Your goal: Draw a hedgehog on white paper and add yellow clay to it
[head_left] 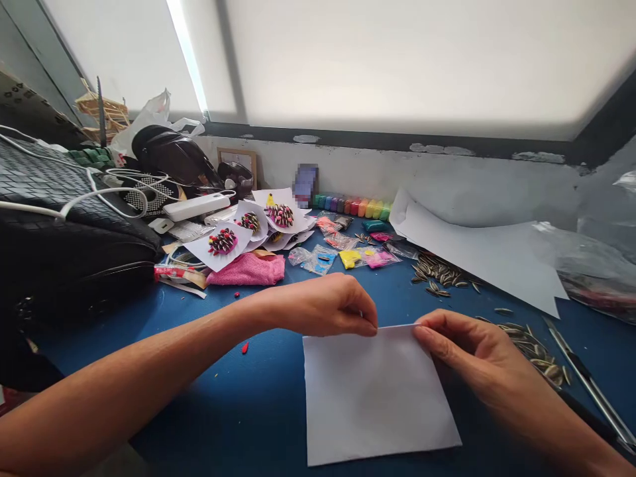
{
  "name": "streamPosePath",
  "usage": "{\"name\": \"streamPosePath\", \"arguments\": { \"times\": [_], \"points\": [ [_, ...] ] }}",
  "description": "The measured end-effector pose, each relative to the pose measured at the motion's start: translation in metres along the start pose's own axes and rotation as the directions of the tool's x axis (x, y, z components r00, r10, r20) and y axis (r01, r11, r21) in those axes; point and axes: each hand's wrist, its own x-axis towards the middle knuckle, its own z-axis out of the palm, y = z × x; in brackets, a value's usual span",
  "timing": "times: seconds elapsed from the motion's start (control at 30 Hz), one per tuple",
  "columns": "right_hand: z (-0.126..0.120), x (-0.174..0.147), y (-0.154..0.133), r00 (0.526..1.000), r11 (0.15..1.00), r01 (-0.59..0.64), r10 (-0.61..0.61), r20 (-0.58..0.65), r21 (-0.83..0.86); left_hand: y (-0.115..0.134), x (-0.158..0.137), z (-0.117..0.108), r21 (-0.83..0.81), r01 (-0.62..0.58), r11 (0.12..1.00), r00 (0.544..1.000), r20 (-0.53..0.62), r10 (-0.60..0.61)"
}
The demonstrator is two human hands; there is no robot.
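A white sheet of paper (377,397), roughly square, stands before me over the blue table with its top edge tilted up toward the hands. My left hand (340,308) pinches that top edge near its middle, fingers curled under. At the top right corner, my right hand (472,351) grips the paper between thumb and forefinger. Sunflower seeds (534,351) lie in a loose pile just beyond my right hand. A small red scrap (245,348) rests on the table beyond my left forearm.
Paper cards with seed-and-clay figures (223,244) overlap at the back left, by a pink cloth (248,269). Bags of coloured clay (350,257) and more seeds (437,271) lie mid-table. A utility knife (586,377) lies at right, a black bag (74,245) at left.
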Motion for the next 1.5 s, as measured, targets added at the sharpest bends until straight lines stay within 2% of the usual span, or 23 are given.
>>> {"name": "streamPosePath", "arguments": {
  "times": [0.23,0.57,0.7,0.8,0.93,1.03,1.13,1.17,1.2,1.23,1.3,1.33,1.37,1.4,1.43,1.5],
  "points": [
    [0.007,-0.005,0.001,0.997,0.995,0.068,-0.065,0.041,-0.066,0.005,0.005,0.02,-0.05,-0.046,0.998,0.996,-0.08,0.042],
    [0.018,-0.006,0.003,0.993,0.99,0.099,-0.091,0.078,-0.1,0.002,0.005,0.028,-0.116,-0.034,0.993,0.999,-0.021,0.032],
    [0.014,-0.003,0.003,0.996,0.985,0.088,-0.086,0.018,-0.152,-0.004,0.006,0.023,-0.156,-0.005,0.988,1.0,-0.018,0.002],
    [0.003,0.003,0.004,0.993,0.987,0.04,-0.057,-0.107,-0.156,-0.014,0.005,0.013,-0.129,0.036,0.991,0.999,-0.022,-0.039],
    [-0.015,0.012,0.006,0.973,0.986,0.01,-0.049,-0.225,-0.169,-0.031,0.003,0.001,-0.184,0.061,0.981,0.994,-0.073,-0.076],
    [-0.02,0.015,0.006,0.965,0.98,0.026,-0.076,-0.253,-0.195,-0.04,0.006,-0.004,-0.223,-0.01,0.975,0.982,-0.184,-0.032],
    [-0.022,0.016,0.004,0.949,0.969,0.051,-0.122,-0.29,-0.24,-0.042,0.008,-0.008,-0.216,-0.079,0.973,0.937,-0.349,-0.001],
    [-0.024,0.016,0.003,0.94,0.964,0.057,-0.139,-0.31,-0.259,-0.041,0.008,-0.01,-0.216,-0.098,0.971,0.91,-0.414,-0.001],
    [-0.027,0.017,0.002,0.93,0.958,0.057,-0.154,-0.334,-0.281,-0.04,0.008,-0.012,-0.208,-0.126,0.97,0.864,-0.503,0.005],
    [-0.031,0.017,0.001,0.918,0.951,0.051,-0.166,-0.361,-0.306,-0.037,0.006,-0.014,-0.182,-0.163,0.97,0.793,-0.609,0.019],
    [-0.043,0.017,-0.001,0.892,0.932,0.017,-0.178,-0.415,-0.363,-0.032,0.003,-0.018,0.0,-0.24,0.971,0.57,-0.81,0.141],
    [-0.05,0.017,-0.002,0.881,0.92,-0.015,-0.173,-0.44,-0.392,-0.03,0.002,-0.018,0.158,-0.251,0.955,0.474,-0.84,0.263],
    [-0.056,0.016,-0.003,0.875,0.903,-0.051,-0.165,-0.455,-0.426,-0.028,0.001,-0.017,0.327,-0.239,0.914,0.417,-0.816,0.401],
    [-0.063,0.016,-0.004,0.869,0.881,-0.088,-0.16,-0.467,-0.465,-0.028,0.0,-0.015,0.483,-0.218,0.848,0.416,-0.739,0.529],
    [-0.068,0.016,-0.005,0.866,0.853,-0.114,-0.166,-0.472,-0.509,-0.029,0.0,-0.011,0.609,-0.201,0.768,0.46,-0.633,0.623],
    [-0.077,0.017,-0.005,0.875,0.783,-0.162,-0.168,-0.454,-0.601,-0.034,0.003,-0.001,0.748,-0.191,0.635,0.611,-0.416,0.674]
  ]
}}
